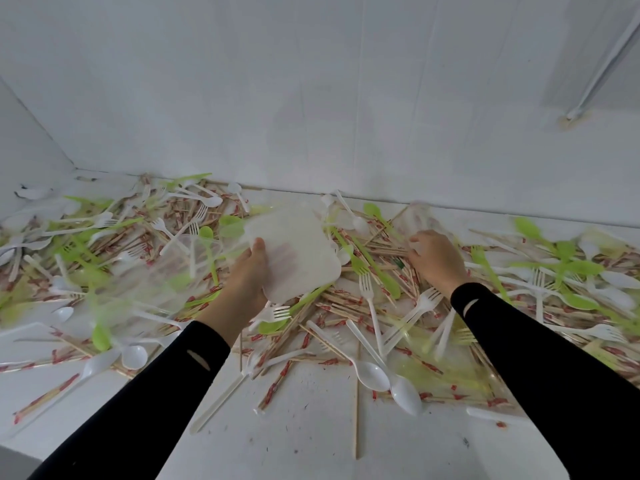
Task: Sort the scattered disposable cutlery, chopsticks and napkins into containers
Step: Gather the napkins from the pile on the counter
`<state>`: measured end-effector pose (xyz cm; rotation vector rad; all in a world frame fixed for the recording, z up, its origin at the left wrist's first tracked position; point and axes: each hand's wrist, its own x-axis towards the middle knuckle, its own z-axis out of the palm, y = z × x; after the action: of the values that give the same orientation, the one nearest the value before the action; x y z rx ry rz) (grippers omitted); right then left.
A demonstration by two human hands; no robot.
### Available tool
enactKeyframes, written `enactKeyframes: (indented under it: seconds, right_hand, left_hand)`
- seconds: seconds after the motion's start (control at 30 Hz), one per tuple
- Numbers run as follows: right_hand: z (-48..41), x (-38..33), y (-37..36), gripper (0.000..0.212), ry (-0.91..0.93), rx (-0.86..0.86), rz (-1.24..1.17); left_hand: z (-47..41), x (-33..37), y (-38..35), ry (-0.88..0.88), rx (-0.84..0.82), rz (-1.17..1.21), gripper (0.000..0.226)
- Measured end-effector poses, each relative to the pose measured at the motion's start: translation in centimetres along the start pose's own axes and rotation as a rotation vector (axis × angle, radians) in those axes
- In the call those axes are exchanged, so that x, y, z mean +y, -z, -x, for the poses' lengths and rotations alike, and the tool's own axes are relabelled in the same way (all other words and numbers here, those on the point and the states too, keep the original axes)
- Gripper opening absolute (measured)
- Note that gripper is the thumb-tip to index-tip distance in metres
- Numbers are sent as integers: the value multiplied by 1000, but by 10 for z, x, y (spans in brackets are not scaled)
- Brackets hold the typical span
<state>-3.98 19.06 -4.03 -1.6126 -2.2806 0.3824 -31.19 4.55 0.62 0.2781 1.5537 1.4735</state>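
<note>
Head view: the translucent container (301,251) sits in the left hand (247,275), extending up and to the right of the palm, tilted and raised above the heap. The thumb lies across its near face, and the other fingers show as a pinkish shadow through the plastic from behind, so the hand is clamped on its lower left edge. The container is blurred and its inside cannot be made out.

The right hand (438,259) is well apart from the container, palm down, fingers curled onto a bundle of paper-wrapped chopsticks (384,252) just left of its fingertips. Whether it pinches any of them or only rests there cannot be told. A green fork (358,266) lies between the two hands, and a white fork (367,289) lies just below it. Two white spoons (384,379) lie closer to the person, between the black sleeves (173,393).

Green and white cutlery and red-printed chopstick wrappers spread out to both sides of the hands and behind them, over a white table (311,427) that is scuffed and speckled near the person. The heap runs back to a plain white panelled wall (311,98). A white pipe (602,64) runs at a slant at the upper right.
</note>
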Motion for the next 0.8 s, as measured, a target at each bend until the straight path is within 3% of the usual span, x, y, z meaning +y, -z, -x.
enactKeyframes:
  seconds: [0.07,0.23,0.5,0.63,0.8]
  right_hand:
    - [-3,8,0,27,1,-35,100]
    - [1,20,-5,13,-16,16,176]
    - [28,-9,27,7,62,240,-226]
    - [53,-47,40,9,336,230,-360]
    - [84,-86,36,26,764,89,-306]
  left_hand:
    - [-7,-1,-3,11,-17,1,44]
    - [-10,0,-8,24,-31,-4,44]
    - [13,-2,-10,87,-57,51,53]
    - [27,-1,-11,70,-79,32,58]
    - [49,2,-7,-3,-92,-53,63]
